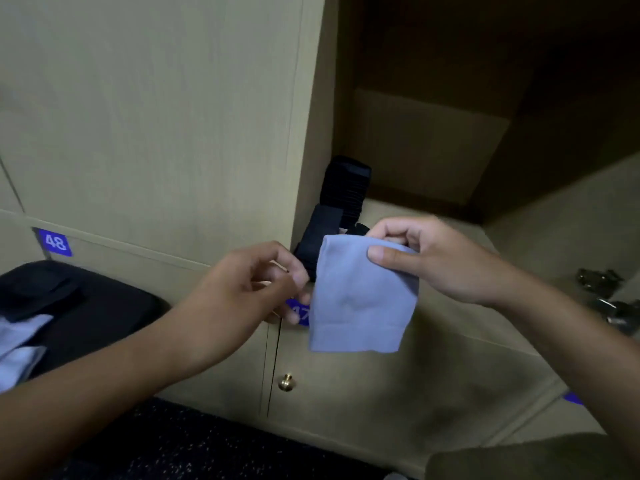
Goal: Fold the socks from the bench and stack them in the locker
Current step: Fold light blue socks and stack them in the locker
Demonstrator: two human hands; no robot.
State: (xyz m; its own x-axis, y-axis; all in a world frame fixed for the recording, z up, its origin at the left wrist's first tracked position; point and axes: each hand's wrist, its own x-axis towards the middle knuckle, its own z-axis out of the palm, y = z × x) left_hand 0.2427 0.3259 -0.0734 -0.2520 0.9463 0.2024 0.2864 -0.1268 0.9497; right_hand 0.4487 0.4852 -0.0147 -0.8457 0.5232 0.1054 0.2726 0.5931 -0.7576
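1. Lying at the far left edge of the frame, some pale blue socks [19,344] wait on the dark bench [100,317], partly cut off by the edge. A dark piece of cloth, perhaps another sock, lies just above them on the bench.
2. On the wooden panel at the left, a blue label [54,242] carries the white number 48, easy to read.
3. At centre left, the left hand [242,289] has its fingers curled toward the left edge of the blue sock. Whether the fingertips really pinch the cloth I cannot tell; they are just beside it or touching it.
4. Behind this hand there is a second blue label [300,311]. Its number looks like 47, but the hand and the sock cover part of it.
5. In the middle, the folded light blue sock [360,296] hangs in the air with its long axis nearly upright and its hem at the bottom.
6. Behind its upper edge, dark folded socks [341,199] already lie in the open locker [433,143], near its left wall.
7. At centre right, the right hand [429,258] pinches the sock's top right corner between thumb and fingers.
8. The locker floor lies behind and slightly above the sock, close to both hands. I judge the right hand, which surely holds the sock, is better placed to carry it forward beside the dark socks.
9. At the far right edge, metal hinges [602,282] shine.
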